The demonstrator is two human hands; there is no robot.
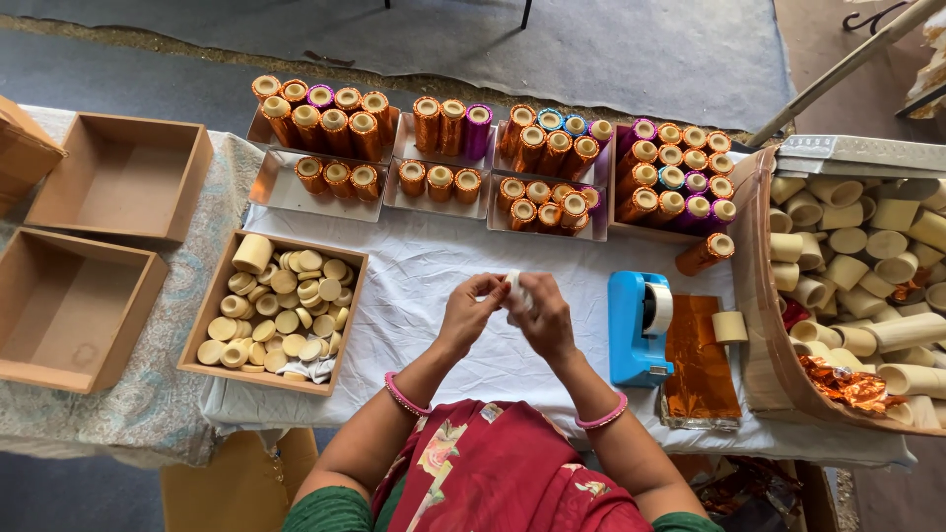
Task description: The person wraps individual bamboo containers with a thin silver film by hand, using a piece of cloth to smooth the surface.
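Observation:
My left hand (470, 310) and my right hand (544, 317) meet above the white cloth (414, 271), both pinching a small pale cream piece (515, 289) between the fingertips. Most of the piece is hidden by my fingers. A wooden box of cream round discs (279, 313) lies to the left of my hands. To the right stands a blue tape dispenser (639, 328). Beside it lies a stack of orange foil sheets (699, 366) with a short cream tube (729, 326) next to it.
Metal trays of foil-wrapped orange and purple rolls (493, 153) line the far side. One orange roll (706, 253) lies loose. A large bin of bare cream tubes (857, 286) stands at the right. Two empty wooden boxes (118, 177) sit at the left.

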